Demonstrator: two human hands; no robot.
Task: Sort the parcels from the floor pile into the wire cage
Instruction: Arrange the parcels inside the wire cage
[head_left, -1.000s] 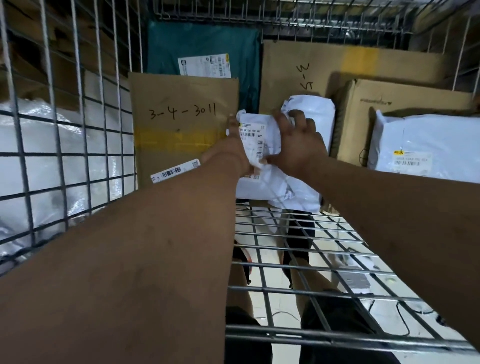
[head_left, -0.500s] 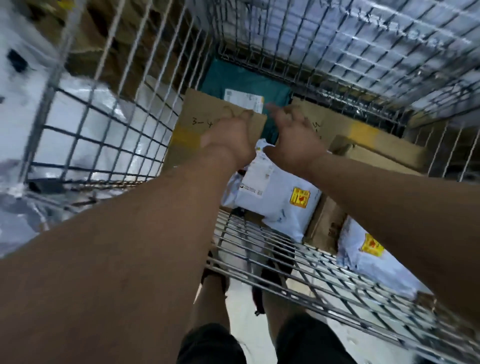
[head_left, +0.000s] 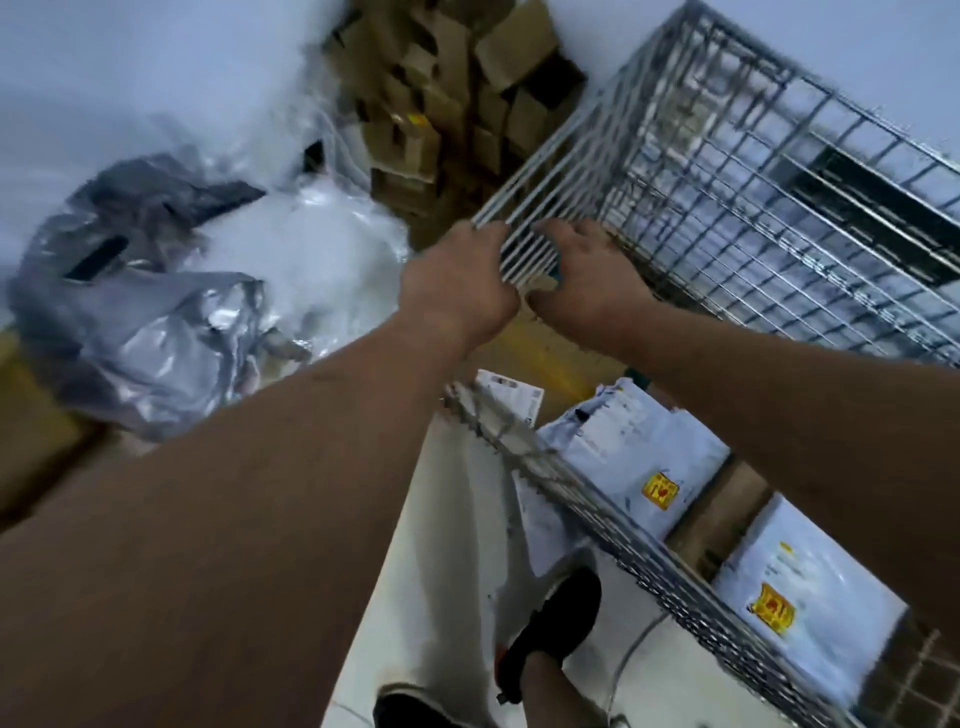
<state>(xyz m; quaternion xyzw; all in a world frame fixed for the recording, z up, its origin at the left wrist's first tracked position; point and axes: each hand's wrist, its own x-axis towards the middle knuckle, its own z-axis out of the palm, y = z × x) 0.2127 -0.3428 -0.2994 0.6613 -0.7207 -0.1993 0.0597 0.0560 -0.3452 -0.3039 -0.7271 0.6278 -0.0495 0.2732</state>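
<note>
From above I see the wire cage (head_left: 737, 171), with its side wall running up between my hands. My left hand (head_left: 457, 280) is at the near end of that wall with its fingers curled out of sight. My right hand (head_left: 587, 280) lies inside the cage, fingers apart, over the top of a brown box with yellow tape (head_left: 550, 358). Two white parcels with yellow stickers (head_left: 639, 452) (head_left: 810, 597) lie in the cage below. The floor pile of grey and white bags (head_left: 150, 332) is to the left. The frame is blurred.
Stacked cardboard boxes (head_left: 441, 104) stand behind the pile against the wall. The cage's front rail (head_left: 623, 545) crosses diagonally at lower right. My foot in a black shoe (head_left: 561, 623) stands on the pale floor beside a thin cable.
My hands let go of the white parcel, which now lies in the cage, and rose to the top of the brown box. My view swung up and left to show the floor pile.
</note>
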